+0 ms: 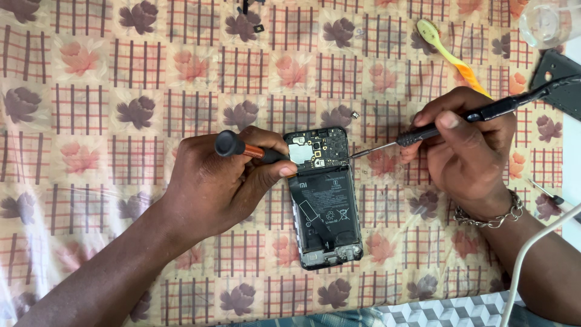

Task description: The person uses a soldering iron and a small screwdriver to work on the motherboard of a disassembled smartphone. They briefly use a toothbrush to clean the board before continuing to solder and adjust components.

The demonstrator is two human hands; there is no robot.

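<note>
An opened smartphone (327,212) lies back-up on the patterned tablecloth (121,91), its black battery and circuit board exposed. My left hand (212,181) rests at the phone's left edge and grips a screwdriver with a black and orange handle (242,147), thumb pressing the frame. My right hand (466,151) holds a slim black tool (472,115) like a pen; its thin metal tip touches the board near the phone's top right corner.
A yellow and orange toothbrush (448,54) lies at the upper right. A clear container (551,21) and a black phone cover (560,85) sit at the right edge. Small loose parts (354,114) lie above the phone. A white cable (532,260) crosses the lower right.
</note>
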